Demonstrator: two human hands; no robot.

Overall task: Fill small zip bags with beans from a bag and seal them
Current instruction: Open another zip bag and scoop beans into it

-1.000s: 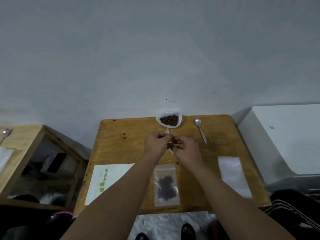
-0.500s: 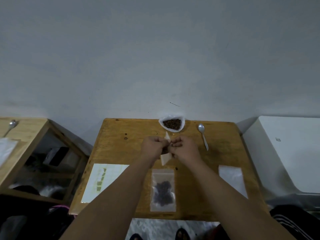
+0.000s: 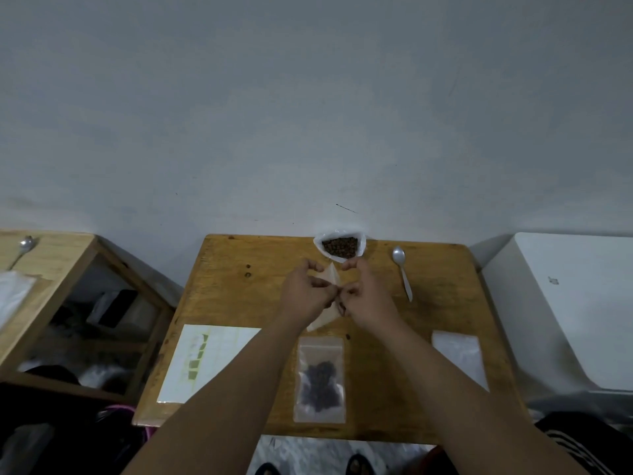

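Observation:
At the middle of the wooden table (image 3: 239, 303), my left hand (image 3: 303, 293) and my right hand (image 3: 366, 296) pinch a small clear zip bag (image 3: 327, 303) between them; a few dark beans show at its right side. The bag is tilted, its upper corner poking up between the hands. An open white bag of brown beans (image 3: 339, 246) stands at the table's far edge, just beyond my hands. A filled small zip bag (image 3: 320, 378) lies flat near the front edge, between my forearms.
A white plastic spoon (image 3: 402, 274) lies right of the bean bag. Empty zip bags (image 3: 460, 356) lie at the front right, a white sheet with green marks (image 3: 202, 361) at the front left. A second wooden table (image 3: 41, 265) stands left, a white box (image 3: 575, 303) right.
Both hands stayed together on the small bag, working along its top. The camera tilted, so the table sits slightly lower in view than one second ago.

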